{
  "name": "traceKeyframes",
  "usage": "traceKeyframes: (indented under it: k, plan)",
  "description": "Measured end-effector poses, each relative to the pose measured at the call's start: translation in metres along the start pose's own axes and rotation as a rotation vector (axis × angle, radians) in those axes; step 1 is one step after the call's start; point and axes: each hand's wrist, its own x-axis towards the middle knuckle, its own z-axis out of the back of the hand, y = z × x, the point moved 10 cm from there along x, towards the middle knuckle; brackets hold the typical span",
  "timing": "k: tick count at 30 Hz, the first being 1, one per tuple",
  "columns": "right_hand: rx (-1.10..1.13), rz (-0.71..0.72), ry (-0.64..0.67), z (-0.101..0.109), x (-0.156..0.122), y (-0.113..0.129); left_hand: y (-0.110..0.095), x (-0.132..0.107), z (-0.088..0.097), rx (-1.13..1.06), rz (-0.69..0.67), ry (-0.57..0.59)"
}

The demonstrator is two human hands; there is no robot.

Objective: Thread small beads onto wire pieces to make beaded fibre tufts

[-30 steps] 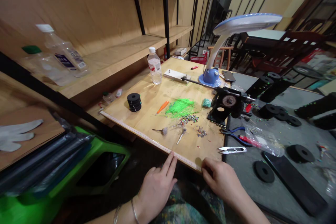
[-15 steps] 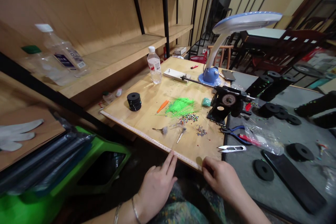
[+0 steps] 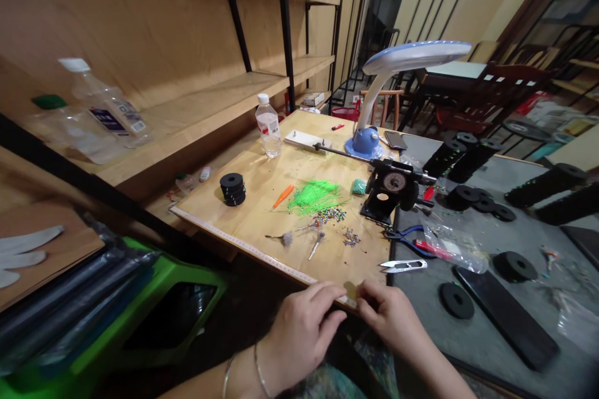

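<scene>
My left hand [image 3: 302,327] and my right hand [image 3: 390,318] meet at the near edge of the wooden board [image 3: 262,199], fingertips almost touching in a pinch. Whatever sits between the fingers is too small to name. Farther up the board lie a bunch of green strands [image 3: 313,194], a heap of coloured beads [image 3: 330,215], an orange tool [image 3: 282,196] and two small tufts [image 3: 283,237]. Thread snips [image 3: 403,265] rest just right of my right hand.
A black winding device [image 3: 390,190] stands at the board's right edge, a blue desk lamp [image 3: 374,137] behind it. A water bottle [image 3: 268,126] and stacked black discs [image 3: 233,188] sit left. Black spools and discs [image 3: 470,196] cover the grey mat. A green stool [image 3: 178,299] stands lower left.
My left hand has slid right along the board's edge and curled, and now meets my right hand's fingertips. The view shifted slightly left and down.
</scene>
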Motion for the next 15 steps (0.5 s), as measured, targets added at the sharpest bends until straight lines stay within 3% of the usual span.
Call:
traceKeyframes:
  k: [7,12,15]
  plan:
    - [0.336,-0.012,0.014,0.002,-0.003,-0.008,-0.006,0.024,-0.046,0.030,-0.029,0.127]
    - [0.437,-0.025,0.037,0.004,-0.005,-0.008,-0.007,0.031,-0.046,-0.034,-0.064,0.141]
    - [0.556,-0.036,0.099,0.002,-0.007,-0.007,0.000,0.033,-0.044,-0.158,-0.018,0.120]
